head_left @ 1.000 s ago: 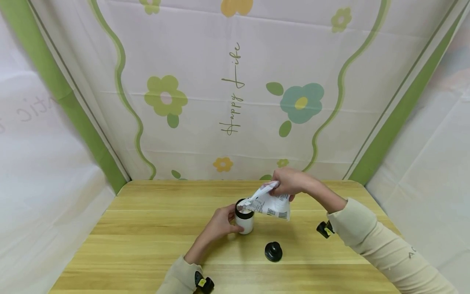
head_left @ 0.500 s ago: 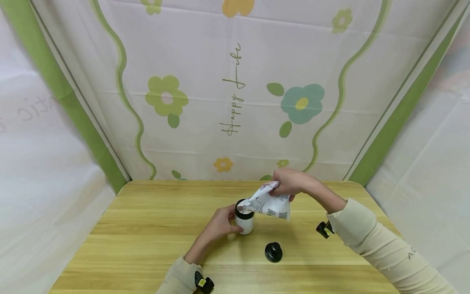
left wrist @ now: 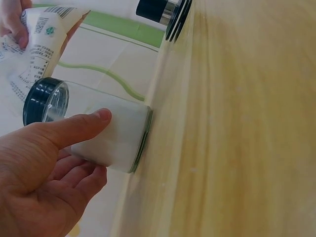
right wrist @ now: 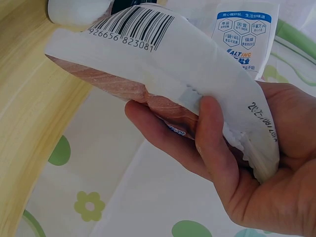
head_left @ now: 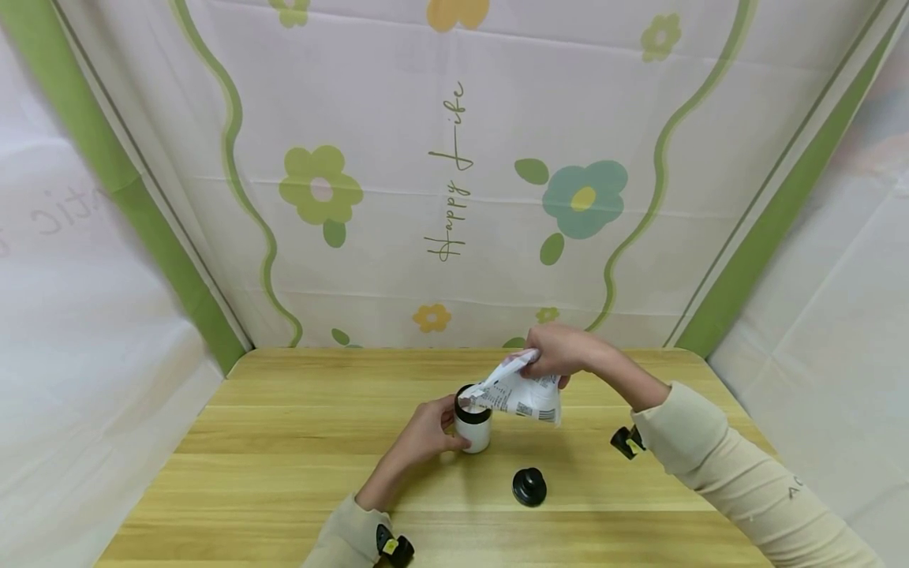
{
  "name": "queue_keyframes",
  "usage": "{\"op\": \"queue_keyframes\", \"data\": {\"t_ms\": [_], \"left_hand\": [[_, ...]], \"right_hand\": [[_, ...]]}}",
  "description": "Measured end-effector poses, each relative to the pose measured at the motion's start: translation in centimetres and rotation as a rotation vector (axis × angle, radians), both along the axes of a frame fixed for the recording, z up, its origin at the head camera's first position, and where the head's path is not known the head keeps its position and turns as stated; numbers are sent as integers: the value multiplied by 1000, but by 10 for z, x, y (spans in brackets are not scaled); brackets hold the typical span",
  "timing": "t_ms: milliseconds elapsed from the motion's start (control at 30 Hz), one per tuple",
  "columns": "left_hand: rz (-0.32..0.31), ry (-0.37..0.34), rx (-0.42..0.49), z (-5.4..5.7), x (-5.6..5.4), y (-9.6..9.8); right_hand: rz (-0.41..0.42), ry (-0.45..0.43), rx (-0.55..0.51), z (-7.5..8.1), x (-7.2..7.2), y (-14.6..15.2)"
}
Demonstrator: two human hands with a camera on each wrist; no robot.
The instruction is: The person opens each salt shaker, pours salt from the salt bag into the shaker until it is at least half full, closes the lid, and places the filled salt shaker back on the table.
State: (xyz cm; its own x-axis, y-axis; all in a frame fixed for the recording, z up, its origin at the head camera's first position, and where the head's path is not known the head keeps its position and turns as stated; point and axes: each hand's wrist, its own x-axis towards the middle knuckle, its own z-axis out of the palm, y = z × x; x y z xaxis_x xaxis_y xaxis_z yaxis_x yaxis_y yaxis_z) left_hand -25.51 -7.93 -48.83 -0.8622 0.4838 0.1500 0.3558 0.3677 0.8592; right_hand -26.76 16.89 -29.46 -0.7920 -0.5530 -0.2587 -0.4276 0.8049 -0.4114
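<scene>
At wooden tabletop [head_left: 284, 450], with flowered curtain [head_left: 398, 134] beyond far edge: gripping jar [head_left: 475, 435] with curled fingers of left hand [head_left: 426, 431]; clamping tilted bag [head_left: 524, 394] in fingers of right hand [head_left: 559, 351].

A pale wood-grain desk [head_left: 284, 473] with rounded far corners spreads beneath the left hand [head_left: 422, 432] and right hand [head_left: 557, 351]. Straight beyond them I see a lightly creased white cloth backdrop [head_left: 383, 237], with sideways "Happy Life" script [head_left: 461, 165] up its middle. A yellow-green flower [head_left: 341, 185] is printed farther left than the left hand, a blue-green flower [head_left: 561, 209] above the right. White side curtains [head_left: 85, 331] close in outside both hands, green bands [head_left: 170, 252] running along the corners. Light falls softly, leaving faint shadows near the hands.
</scene>
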Motion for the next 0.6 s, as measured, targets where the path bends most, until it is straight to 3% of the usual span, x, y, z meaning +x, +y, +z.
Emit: {"op": "queue_keyframes", "data": {"t_ms": [600], "left_hand": [[11,-1,-23,2,1,0]], "right_hand": [[-3,-7,7,3,0,0]]}}
